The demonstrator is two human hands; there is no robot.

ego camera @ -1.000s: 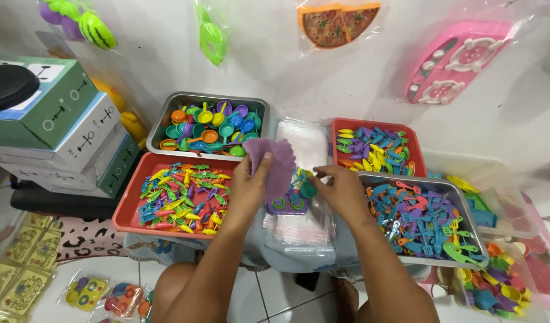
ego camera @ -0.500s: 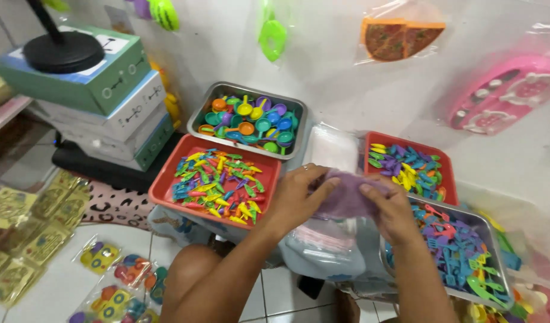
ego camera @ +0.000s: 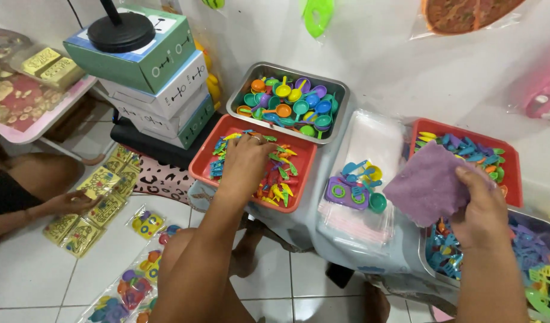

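Purple cloth matt, fuzzy; steel tray shiny; red tray glossy plastic.

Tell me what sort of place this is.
Probably a home workspace for packing small toy sets. Trays of sorted plastic toy pieces, a stack of clear bags, and filled packets on the tiled floor suggest it. The left hand reaches into a tray.

We sit in a home toy-packing spot: trays of small plastic toys, stacked boxes far left, filled packets on the tiled floor.
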